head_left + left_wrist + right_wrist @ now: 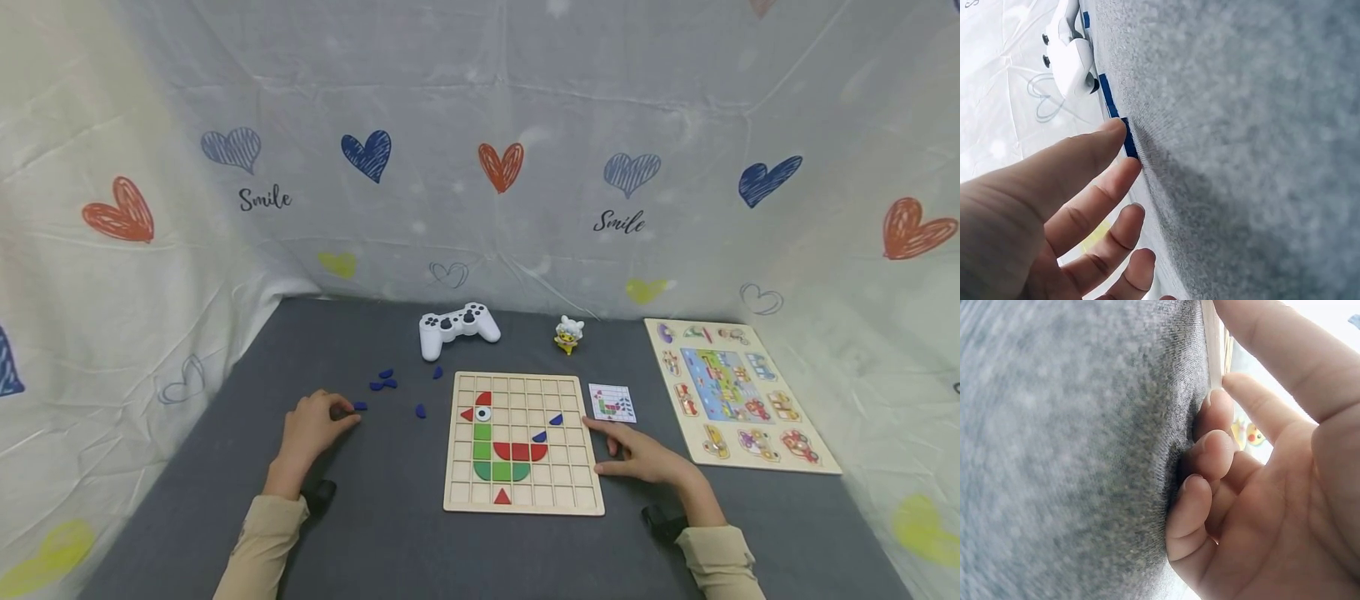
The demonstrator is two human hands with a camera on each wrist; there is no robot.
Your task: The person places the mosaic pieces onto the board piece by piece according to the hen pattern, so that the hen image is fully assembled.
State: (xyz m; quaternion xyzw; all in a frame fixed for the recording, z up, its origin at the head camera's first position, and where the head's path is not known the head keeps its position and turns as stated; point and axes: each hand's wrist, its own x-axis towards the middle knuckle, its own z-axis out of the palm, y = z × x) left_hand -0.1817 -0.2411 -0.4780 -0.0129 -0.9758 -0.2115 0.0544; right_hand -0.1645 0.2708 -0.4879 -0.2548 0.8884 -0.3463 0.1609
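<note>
My left hand (313, 429) is at a blue half-round piece (360, 406) on the dark cloth. In the left wrist view its thumb and forefinger are spread apart, their tips right at that piece. My right hand (637, 450) rests beside the square wooden grid board (566, 492), thumb and forefinger extended against its right edge; the other fingers are bent onto the cloth. A bird-like figure of red pieces (519, 452) and green pieces (482, 450), with a round eye tile (483, 412), lies on the grid. Two blue pieces (556, 419) slant up at its right.
Several loose blue pieces (386, 374) lie left of the board. Behind are a white game controller (457, 327) and a small figurine (568, 335). A pattern card (612, 403) sits by the right hand; a picture puzzle board (738, 392) lies farther right.
</note>
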